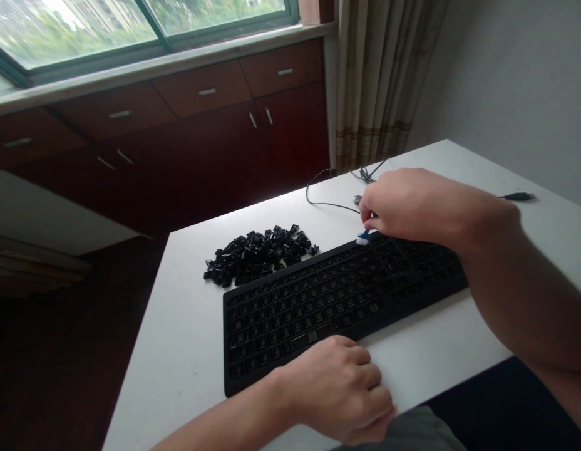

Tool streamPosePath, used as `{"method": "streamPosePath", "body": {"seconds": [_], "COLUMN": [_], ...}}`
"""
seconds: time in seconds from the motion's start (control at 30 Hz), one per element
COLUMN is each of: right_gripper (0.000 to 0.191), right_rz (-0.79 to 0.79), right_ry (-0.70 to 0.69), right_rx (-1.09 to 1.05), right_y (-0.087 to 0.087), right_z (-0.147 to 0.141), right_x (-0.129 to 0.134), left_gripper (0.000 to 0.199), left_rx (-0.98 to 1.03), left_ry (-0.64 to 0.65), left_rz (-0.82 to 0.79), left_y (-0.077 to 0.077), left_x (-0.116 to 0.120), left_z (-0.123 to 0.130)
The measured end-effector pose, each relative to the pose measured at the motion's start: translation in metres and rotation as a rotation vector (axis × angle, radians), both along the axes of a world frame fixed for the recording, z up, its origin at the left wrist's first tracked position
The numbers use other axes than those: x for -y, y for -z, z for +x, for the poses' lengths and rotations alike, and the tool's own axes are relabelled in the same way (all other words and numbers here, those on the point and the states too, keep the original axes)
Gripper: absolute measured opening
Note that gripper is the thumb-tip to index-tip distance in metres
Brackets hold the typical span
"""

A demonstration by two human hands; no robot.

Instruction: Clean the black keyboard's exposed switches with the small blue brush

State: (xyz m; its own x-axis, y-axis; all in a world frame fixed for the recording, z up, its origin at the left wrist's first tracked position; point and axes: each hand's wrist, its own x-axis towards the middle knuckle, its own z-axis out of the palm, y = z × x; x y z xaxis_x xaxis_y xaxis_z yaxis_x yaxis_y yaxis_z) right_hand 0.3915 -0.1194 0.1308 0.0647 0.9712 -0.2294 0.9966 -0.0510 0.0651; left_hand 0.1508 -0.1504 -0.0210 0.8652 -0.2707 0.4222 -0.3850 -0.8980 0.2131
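A black keyboard (300, 313) with its keycaps off lies across the table, its key sockets bare. My right hand (403, 203) is over the keyboard's far edge, pinching a small blue brush (364, 238). The brush's white bristles touch the top rows or hover just over them; I cannot tell which. Along the near edge of the keyboard rests my left hand (342, 388), fingers curled into a loose fist with nothing visible in it. Behind the keyboard's left half is a heap of loose black keycaps (262, 250).
The white table (178, 351) carries all of this. A thin black cable (318, 202) loops behind the keyboard, partly bundled. A dark cable plug (518, 196) lies at the right. Wooden cabinets (201, 156) stand under a window, with a curtain (375, 81) beside them.
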Motion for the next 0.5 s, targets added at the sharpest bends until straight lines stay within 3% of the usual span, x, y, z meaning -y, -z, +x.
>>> {"method": "streamPosePath", "body": {"seconds": [0.07,0.23,0.4,0.5], "right_gripper": [0.021,0.014,0.018,0.017], "right_rz": [0.007,-0.295,0.021,-0.05], "right_ry": [-0.026,-0.015,0.023,0.057], "right_rx": [-0.043,-0.175,0.027,-0.044], "right_y": [-0.0006,0.0046,0.0012,-0.0019], "right_z": [0.0032,0.009,0.0007,0.0051], "right_x": [0.0027,0.0076,0.0018,0.0027], "left_gripper": [0.033,0.033,0.033,0.032], "left_rx": [-0.006,-0.004,0.0,-0.006], "left_ry": [0.0,-0.005,-0.005,-0.001], "left_rz": [0.003,0.007,0.002,0.005], "left_y": [0.0001,0.0007,0.0006,0.0009], "left_x": [0.0001,0.0006,0.0007,0.0006], "left_z": [-0.0001,-0.0009,-0.0011,-0.0014]}}
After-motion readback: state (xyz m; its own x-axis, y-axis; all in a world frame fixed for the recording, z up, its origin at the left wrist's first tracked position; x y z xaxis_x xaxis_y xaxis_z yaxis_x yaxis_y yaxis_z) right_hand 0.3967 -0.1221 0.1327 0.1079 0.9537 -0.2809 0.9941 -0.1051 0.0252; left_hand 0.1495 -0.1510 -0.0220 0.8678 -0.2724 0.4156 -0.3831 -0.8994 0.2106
